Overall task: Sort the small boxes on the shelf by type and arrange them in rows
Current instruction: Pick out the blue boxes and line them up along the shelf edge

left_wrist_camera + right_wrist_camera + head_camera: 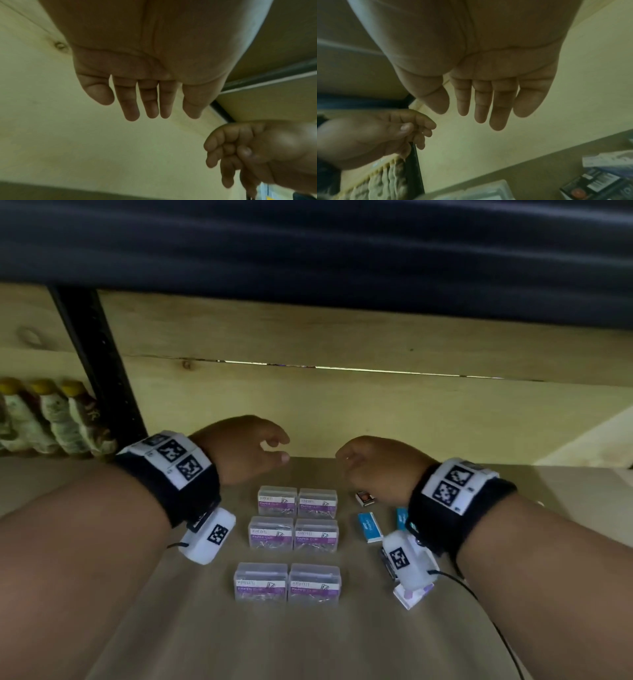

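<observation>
Six clear boxes [294, 542] labelled "PAPER CLIP", brand possibly "KREATI"; left hand [239, 451] and right hand [380, 467] hover empty, fingers relaxed.

The right hand [380, 470] hides part of a small dark box [365, 497] at three o'clock of the clear boxes [291, 542].

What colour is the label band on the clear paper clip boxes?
Purple under a white strip, on the paper clip boxes; clearest in the head view.
</observation>
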